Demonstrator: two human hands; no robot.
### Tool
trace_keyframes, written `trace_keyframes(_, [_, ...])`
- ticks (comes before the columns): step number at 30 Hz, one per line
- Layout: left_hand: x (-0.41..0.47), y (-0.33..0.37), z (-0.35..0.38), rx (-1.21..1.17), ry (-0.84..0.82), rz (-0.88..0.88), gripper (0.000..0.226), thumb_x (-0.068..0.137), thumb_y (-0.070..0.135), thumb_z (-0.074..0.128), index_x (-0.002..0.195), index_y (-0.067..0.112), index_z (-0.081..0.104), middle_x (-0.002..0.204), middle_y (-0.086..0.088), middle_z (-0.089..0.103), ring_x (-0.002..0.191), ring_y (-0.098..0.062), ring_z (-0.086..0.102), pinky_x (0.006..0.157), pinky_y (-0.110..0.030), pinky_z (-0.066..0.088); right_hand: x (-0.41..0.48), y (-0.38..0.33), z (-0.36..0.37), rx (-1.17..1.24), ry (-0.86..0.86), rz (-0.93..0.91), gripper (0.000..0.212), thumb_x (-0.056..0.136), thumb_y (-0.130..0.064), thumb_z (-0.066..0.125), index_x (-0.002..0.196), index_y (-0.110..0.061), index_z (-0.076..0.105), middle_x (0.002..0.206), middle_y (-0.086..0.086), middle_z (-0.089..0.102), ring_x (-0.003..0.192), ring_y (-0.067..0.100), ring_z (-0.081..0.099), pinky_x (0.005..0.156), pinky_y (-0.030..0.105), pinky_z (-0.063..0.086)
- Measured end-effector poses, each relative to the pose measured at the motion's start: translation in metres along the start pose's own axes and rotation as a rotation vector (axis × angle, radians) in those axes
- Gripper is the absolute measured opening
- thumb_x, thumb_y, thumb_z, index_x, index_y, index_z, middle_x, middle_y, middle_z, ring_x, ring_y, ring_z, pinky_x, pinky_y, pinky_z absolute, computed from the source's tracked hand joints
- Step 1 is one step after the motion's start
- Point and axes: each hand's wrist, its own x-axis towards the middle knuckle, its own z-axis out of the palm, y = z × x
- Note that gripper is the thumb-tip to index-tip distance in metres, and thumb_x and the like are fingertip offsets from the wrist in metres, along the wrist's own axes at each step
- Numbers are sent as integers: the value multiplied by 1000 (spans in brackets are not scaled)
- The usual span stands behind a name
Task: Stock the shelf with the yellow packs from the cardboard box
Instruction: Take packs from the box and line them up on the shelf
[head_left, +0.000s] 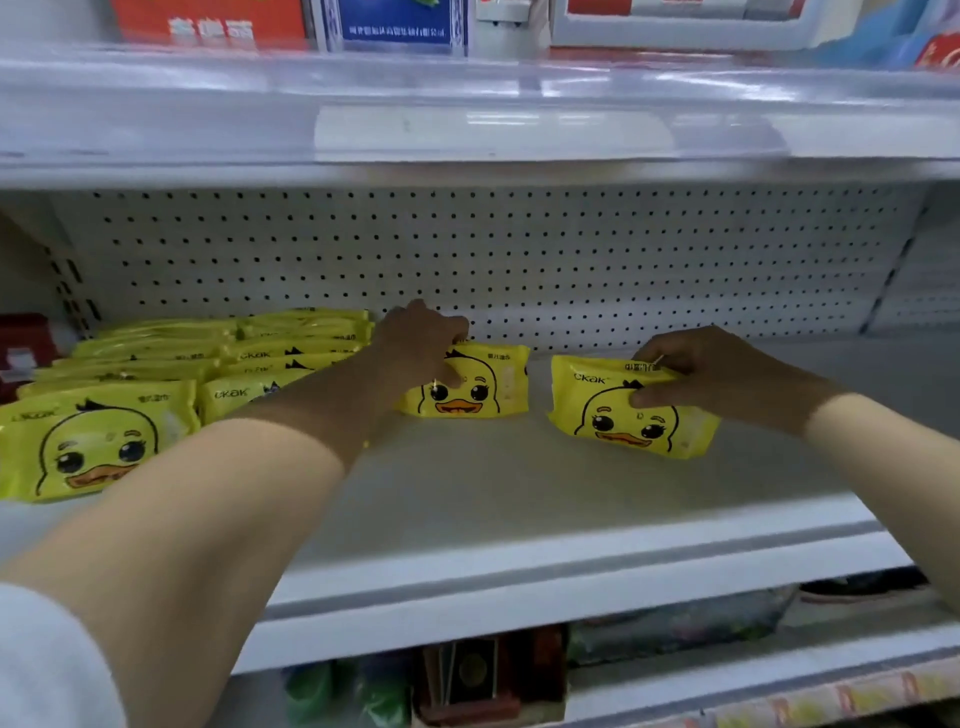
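Left yellow pack (485, 397): stands on its long edge toward the back of the white shelf (467, 483), just right of the stocked yellow packs (156, 415). Its long axis runs left to right, with the duck face upright and turned to the camera.
Right yellow pack (613, 415): near the first but apart from it, at the same shelf. Its long axis also runs left to right but slanted, the right end lower and nearer, with the duck face toward the camera.
Left hand (421, 343): grips the left yellow pack, fingers curled over its top edge and thumb on its front.
Right hand (711, 374): grips the right yellow pack at its upper right corner, thumb on the front and fingers over the top edge.
Stocked rows: lie flat and overlapping at the shelf's left, faces up, long axes left to right.
Hidden: the left forearm (311, 410) covers the left yellow pack's left end and part of the rows. The nearest stocked pack is cut off by the frame edge, and the small print is blurred. Whether the right yellow pack rests on the shelf cannot be told.
Behind: pegboard back panel (519, 260).
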Motion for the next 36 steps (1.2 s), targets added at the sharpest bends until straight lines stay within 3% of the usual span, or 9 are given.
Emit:
trace_keyframes(5, [29, -24, 6, 175, 36, -26, 61, 72, 57, 75, 120, 26, 53, 108, -4, 58, 108, -25, 49, 79, -35, 39, 34, 4, 11, -3, -38, -58, 27, 71, -29, 86, 94, -26, 72, 86, -11, 75, 79, 8, 72, 82, 40, 56])
trace_keyframes(11, [55, -39, 14, 159, -11, -108, 65, 74, 52, 76, 129, 28, 49, 119, -3, 52, 116, -25, 47, 85, -35, 40, 69, -4, 25, 7, -85, -152, 29, 72, -32, 85, 97, -28, 72, 89, -15, 74, 81, -2, 69, 76, 19, 52])
trace_keyframes(14, [64, -39, 15, 140, -13, -97, 64, 76, 47, 77, 129, 25, 50, 119, -5, 52, 114, -26, 49, 78, -33, 39, 81, -6, 30, 12, -106, -191, 26, 73, -30, 84, 96, -29, 71, 88, -15, 74, 81, -1, 69, 71, 15, 49])
trace_keyframes(20, [71, -30, 17, 324, 91, -68, 60, 78, 36, 78, 128, 18, 51, 116, -8, 55, 110, -28, 52, 75, -34, 41, 92, -8, 33, 55, -140, -238, 23, 75, -25, 84, 94, -24, 72, 86, -12, 74, 79, 4, 70, 67, 12, 49])
trace_keyframes(24, [63, -21, 24, 320, 220, -146, 77, 75, 32, 82, 135, 14, 38, 129, -11, 42, 106, -27, 54, 69, -35, 45, 92, -9, 35, 80, -142, -241, 25, 74, -24, 84, 96, -22, 72, 90, -10, 75, 83, 5, 70, 74, 17, 53])
trace_keyframes(26, [57, -18, 22, 71, 317, -109, 70, 75, 41, 80, 129, 15, 43, 123, -9, 45, 98, -25, 55, 70, -35, 47, 90, -10, 37, 68, -135, -233, 26, 74, -26, 85, 96, -24, 72, 90, -11, 75, 83, 5, 70, 76, 20, 54])
trace_keyframes(30, [23, 9, 4, -886, 295, 159, 36, 78, 41, 77, 93, 14, 59, 92, 1, 62, 90, -14, 61, 76, -27, 49, 88, -16, 41, 47, -107, -227, 29, 72, -29, 86, 96, -24, 72, 89, -9, 74, 82, 5, 69, 76, 23, 54])
trace_keyframes(33, [-4, 19, 2, -988, 58, 255, 29, 76, 30, 82, 94, 16, 63, 97, 7, 68, 100, -3, 64, 89, -23, 49, 89, -27, 49, 66, -104, -226, 30, 70, -27, 87, 95, -22, 72, 89, -5, 73, 83, 9, 69, 75, 25, 53])
trace_keyframes(36, [-14, 13, 8, -919, 21, 202, 26, 75, 26, 83, 95, 22, 66, 103, 13, 68, 109, 2, 60, 98, -31, 47, 90, -36, 60, 83, -81, -240, 37, 68, -27, 89, 100, -24, 70, 92, -8, 72, 85, 6, 67, 77, 23, 50])
